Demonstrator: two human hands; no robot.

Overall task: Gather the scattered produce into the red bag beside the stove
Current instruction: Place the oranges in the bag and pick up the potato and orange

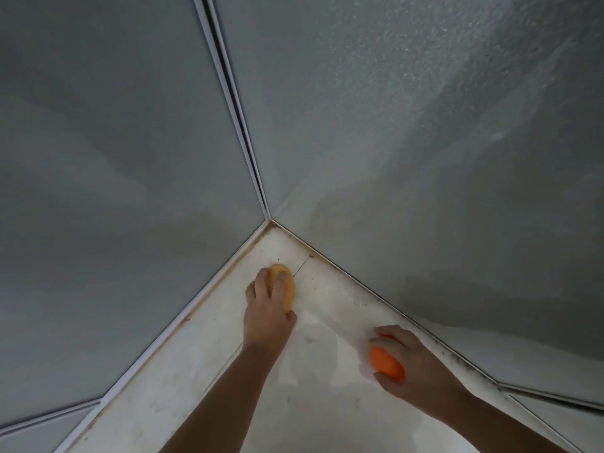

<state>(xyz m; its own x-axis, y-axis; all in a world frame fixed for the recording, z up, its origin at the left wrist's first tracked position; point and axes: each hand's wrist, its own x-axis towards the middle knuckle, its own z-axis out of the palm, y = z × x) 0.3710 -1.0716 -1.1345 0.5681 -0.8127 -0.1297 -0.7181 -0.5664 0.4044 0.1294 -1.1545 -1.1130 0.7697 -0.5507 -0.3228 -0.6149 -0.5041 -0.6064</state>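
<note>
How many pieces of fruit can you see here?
2. A pale yellow-orange oval fruit sits under the left hand near the corner; a bright orange oval fruit is in the right hand. Others may lie outside the view.

**Stained floor corner framed by grey panels**

A pale, whitish floor (202,387) is seen narrowing to a point at a corner (270,221), where two grey wall panels are joined. The left panel (114,191), smooth and matte, is edged along its foot by a white trim strip (183,318) that is carried up from the corner as a vertical moulding (235,109). The right panel (425,142), rising from the same corner, is marked by a speckled, streaky sheen. Dark grime (369,291) is lodged along the seam running right from the corner, and brownish stains and small black specks are scattered over the floor just below the corner.
</note>
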